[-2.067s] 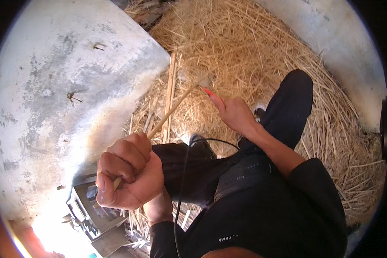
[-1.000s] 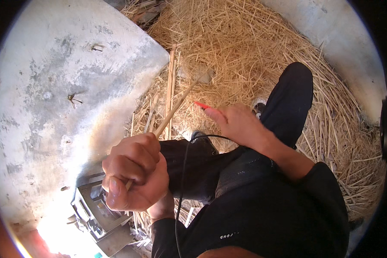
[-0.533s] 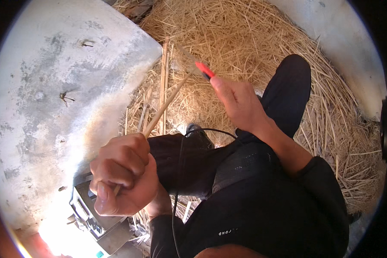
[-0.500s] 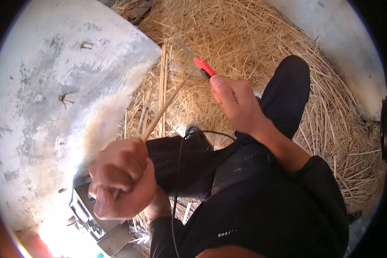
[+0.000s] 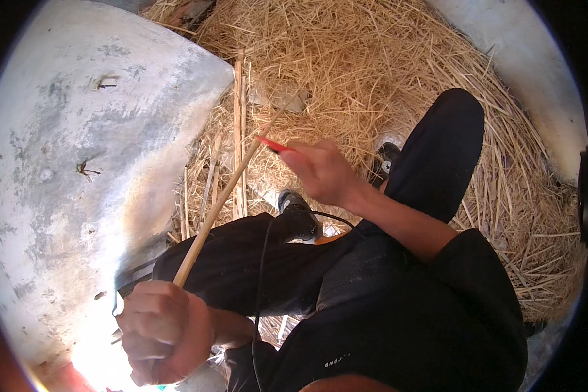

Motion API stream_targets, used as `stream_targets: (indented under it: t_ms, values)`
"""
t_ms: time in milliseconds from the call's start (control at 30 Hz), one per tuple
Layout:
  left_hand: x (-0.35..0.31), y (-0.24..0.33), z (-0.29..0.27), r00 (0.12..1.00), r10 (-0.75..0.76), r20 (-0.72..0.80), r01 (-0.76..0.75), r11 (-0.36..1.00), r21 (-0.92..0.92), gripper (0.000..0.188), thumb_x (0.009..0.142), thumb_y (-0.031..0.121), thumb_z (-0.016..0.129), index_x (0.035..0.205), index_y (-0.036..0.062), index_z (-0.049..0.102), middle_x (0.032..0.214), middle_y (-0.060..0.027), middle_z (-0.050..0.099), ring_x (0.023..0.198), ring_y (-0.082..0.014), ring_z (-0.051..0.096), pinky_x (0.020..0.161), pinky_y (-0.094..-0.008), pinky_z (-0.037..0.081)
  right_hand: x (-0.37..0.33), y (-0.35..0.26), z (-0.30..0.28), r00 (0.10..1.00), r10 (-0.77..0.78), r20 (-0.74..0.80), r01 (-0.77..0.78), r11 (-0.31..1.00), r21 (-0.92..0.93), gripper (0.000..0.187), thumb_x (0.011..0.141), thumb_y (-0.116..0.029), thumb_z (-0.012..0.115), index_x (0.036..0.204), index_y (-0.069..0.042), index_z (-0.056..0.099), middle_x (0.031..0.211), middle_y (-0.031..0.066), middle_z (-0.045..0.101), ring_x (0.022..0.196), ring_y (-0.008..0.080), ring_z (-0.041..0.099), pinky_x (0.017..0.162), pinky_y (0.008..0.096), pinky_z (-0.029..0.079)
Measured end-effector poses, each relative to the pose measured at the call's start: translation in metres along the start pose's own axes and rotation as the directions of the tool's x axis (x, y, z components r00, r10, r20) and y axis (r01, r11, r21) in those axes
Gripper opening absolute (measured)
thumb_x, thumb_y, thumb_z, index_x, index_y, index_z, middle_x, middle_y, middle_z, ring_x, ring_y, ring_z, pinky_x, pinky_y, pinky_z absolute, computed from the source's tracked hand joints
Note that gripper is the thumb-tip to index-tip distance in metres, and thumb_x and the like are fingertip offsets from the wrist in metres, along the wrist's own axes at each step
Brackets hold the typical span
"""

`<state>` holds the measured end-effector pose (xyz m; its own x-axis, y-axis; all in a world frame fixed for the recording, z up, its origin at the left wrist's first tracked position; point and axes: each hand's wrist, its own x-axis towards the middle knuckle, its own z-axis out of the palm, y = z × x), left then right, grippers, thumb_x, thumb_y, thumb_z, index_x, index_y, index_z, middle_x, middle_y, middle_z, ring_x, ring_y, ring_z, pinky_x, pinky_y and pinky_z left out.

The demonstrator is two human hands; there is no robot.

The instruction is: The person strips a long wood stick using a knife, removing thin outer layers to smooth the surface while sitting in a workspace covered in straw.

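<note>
My left hand (image 5: pixel 162 330), at the lower left, is wrapped in a fist around the thick end of a pale wooden stick (image 5: pixel 217 208). The stick slants up and away to the right, tapering to a thin tip over the straw. In my right hand (image 5: pixel 323 171) is a red and black utility knife (image 5: pixel 274 144), gripped with its front end at the stick's upper part. Its blade cannot be made out here, and whether it touches the wood I cannot tell.
Loose straw (image 5: pixel 346 65) covers the ground ahead and to the right. Long wooden strips (image 5: pixel 240 124) lie beside a whitewashed wall (image 5: pixel 111 137) on the left. A black cable (image 5: pixel 262 281) hangs across my dark-clothed legs. My shoes (image 5: pixel 298 212) rest on the straw.
My right hand has brought the knife left and down, from clear of the stick to beside it. My left hand has drawn the stick lower and nearer to me.
</note>
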<state>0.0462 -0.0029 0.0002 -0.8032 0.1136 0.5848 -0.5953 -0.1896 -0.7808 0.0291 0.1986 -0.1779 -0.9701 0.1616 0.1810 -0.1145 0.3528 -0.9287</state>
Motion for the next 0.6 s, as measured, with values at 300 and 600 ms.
stream_targets:
  t_ms: [300,600]
  values:
    - [0.003,0.003,-0.007,0.996,0.039,-0.079,-0.051,0.987,-0.151,0.011,0.079,0.014,0.042,0.073,0.014,0.052,0.068,0.0008,0.047,0.07,-0.0142,0.047,0.074,-0.0273,0.039,0.004,0.003,0.006,0.962,-0.253,-0.101,0.265,0.955,0.132,0.042,0.088,-0.03,0.047,0.059,0.0,0.05,0.047,0.0179,0.043,0.04,0.031,0.046,0.042,0.0391,0.034]
    - [-0.013,-0.017,-0.011,0.944,0.174,-0.281,-0.266,0.904,-0.334,0.01,0.078,0.011,0.045,0.086,0.0088,0.048,0.079,-0.003,0.048,0.077,-0.0194,0.047,0.083,-0.033,0.038,0.0,-0.026,-0.017,0.999,-0.04,-0.024,0.043,0.988,0.15,0.035,0.088,-0.026,0.046,0.069,0.002,0.053,0.051,0.019,0.046,0.047,0.0352,0.048,0.045,0.0375,0.037]
